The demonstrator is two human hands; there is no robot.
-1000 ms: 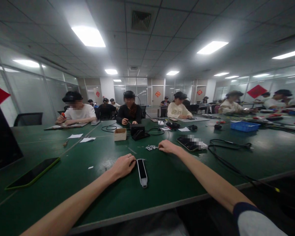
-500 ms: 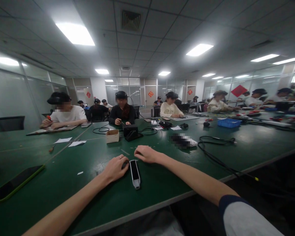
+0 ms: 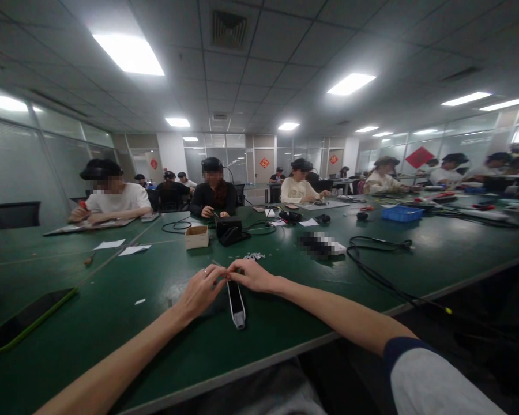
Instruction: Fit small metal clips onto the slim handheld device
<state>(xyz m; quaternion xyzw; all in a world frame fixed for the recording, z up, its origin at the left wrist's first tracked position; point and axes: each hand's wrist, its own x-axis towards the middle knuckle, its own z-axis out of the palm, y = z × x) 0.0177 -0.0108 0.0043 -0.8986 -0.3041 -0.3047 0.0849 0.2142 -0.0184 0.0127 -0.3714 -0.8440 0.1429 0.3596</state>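
On the green table before me lies a narrow white-rimmed casing with a dark inside (image 3: 236, 302), its grey end pointing toward me. My left hand (image 3: 204, 288) is at the left of its far end, fingers bent inward and closed. From the right, my right hand (image 3: 251, 275) brings its closed fingertips against those of the left, over the casing's far tip. Whatever lies between the fingertips is too small or too covered to make out. Just beyond the right hand is a little heap of small silvery pieces (image 3: 254, 256).
A small open box (image 3: 196, 237) and a black stand-like device (image 3: 231, 231) are farther back. Black cables (image 3: 378, 245) and a blue tray (image 3: 402, 214) lie to the right, a green-edged phone (image 3: 30, 317) to the left. Co-workers sit across the table.
My right hand has moved left and slightly down, its fingertips now meeting the left hand's over the casing's far end. The silvery pieces behind it have come into sight.
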